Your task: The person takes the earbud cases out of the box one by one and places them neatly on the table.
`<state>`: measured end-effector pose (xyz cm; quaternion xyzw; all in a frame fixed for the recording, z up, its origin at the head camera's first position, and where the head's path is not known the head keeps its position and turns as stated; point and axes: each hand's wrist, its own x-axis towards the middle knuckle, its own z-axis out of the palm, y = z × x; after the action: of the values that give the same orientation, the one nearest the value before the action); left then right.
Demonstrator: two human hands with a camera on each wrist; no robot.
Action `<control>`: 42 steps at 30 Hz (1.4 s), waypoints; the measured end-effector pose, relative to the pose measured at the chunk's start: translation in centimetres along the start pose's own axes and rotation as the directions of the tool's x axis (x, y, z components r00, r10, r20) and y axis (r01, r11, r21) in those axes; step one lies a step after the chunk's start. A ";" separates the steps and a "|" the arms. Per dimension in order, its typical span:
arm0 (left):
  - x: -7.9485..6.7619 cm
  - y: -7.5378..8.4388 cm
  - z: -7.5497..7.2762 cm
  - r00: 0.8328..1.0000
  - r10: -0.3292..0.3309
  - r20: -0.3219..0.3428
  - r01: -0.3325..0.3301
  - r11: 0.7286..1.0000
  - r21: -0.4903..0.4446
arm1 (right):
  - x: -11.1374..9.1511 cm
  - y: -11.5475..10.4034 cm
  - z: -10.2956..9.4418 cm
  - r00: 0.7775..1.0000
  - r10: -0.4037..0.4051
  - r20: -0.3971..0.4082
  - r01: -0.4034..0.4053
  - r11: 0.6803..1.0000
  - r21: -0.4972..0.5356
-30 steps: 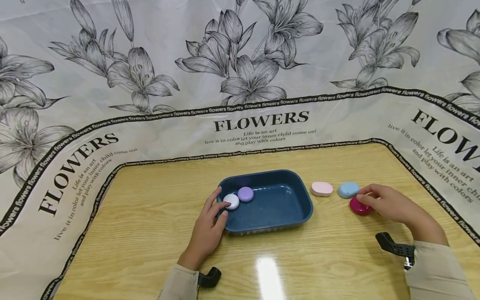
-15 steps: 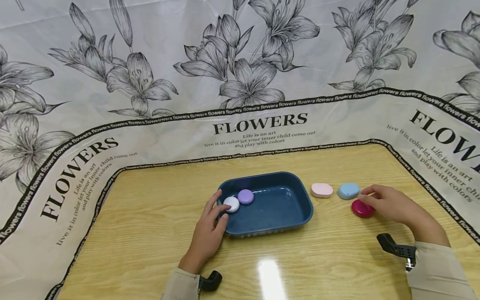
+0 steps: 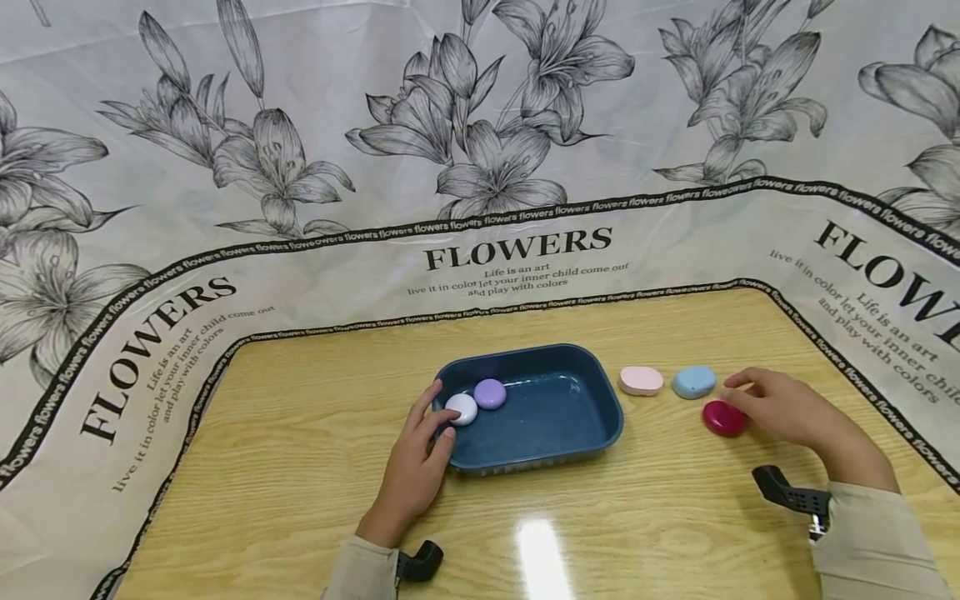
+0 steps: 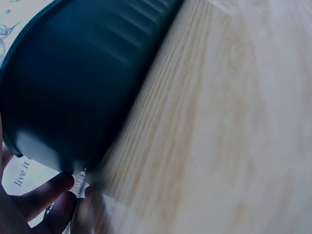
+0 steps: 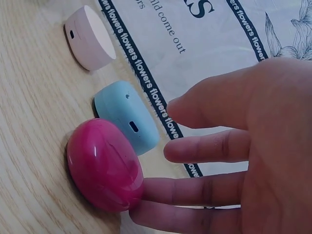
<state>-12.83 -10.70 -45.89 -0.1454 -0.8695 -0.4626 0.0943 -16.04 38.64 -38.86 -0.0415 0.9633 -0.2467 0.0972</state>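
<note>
My left hand [image 3: 414, 462] grips the left end of a dark blue plastic basin [image 3: 570, 446]. One finger reaches over the rim to a round white case [image 3: 462, 409] inside, beside a round purple case [image 3: 491, 394]. In the left wrist view, other fingers [image 4: 48, 192] curl against the basin's outer wall. At the right, my right hand [image 3: 783, 410] has its fingers extended, two fingertips touching a glossy magenta oval case [image 5: 102, 163] that rests on the table. Close to it sits a light blue earbud charging case [image 5: 124, 114] with a port.
A pale pink earbud charging case [image 3: 641, 381] stands between the basin and the blue case. The wood-patterned table [image 3: 300, 417] is bordered by a printed flower cloth [image 3: 337, 275] at the back and sides.
The magenta case, earlier tilted under my right fingers, now lies flatter on the table, and those fingers have loosened. My left hand keeps its place on the basin; the view has shifted slightly.
</note>
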 end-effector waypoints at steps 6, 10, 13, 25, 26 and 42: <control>-0.2 0.1 0.1 1.000 -0.005 0.007 0.005 1.000 -0.008 | -0.4 -0.4 -0.3 0.999 0.008 -0.045 -0.007 1.000 0.006; -0.2 0.1 0.0 1.000 -0.005 0.010 0.005 1.000 -0.017 | -0.4 -1.1 -0.4 0.995 0.003 -0.099 -0.001 1.000 0.021; -0.2 0.0 0.0 1.000 -0.010 0.010 0.010 1.000 -0.013 | -0.4 -1.8 -0.3 0.990 0.010 -0.138 -0.003 0.999 0.052; -0.2 -0.2 0.4 1.000 0.008 -0.005 -0.008 1.000 -0.021 | 0.1 -3.0 0.2 0.981 0.002 -0.194 0.016 0.995 0.096; -0.1 -0.1 0.4 1.000 0.007 -0.003 -0.007 1.000 -0.022 | 0.0 -3.0 0.3 0.981 0.002 -0.194 0.017 0.995 0.098; 0.0 0.0 0.2 1.000 0.013 -0.003 -0.013 1.000 -0.001 | 0.0 -3.2 0.6 0.974 0.029 -0.225 -0.004 0.994 0.110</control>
<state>-12.81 -10.54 -46.07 -0.1504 -0.8681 -0.4626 0.0987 -15.85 35.50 -37.84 0.0003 0.9535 -0.3012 -0.0092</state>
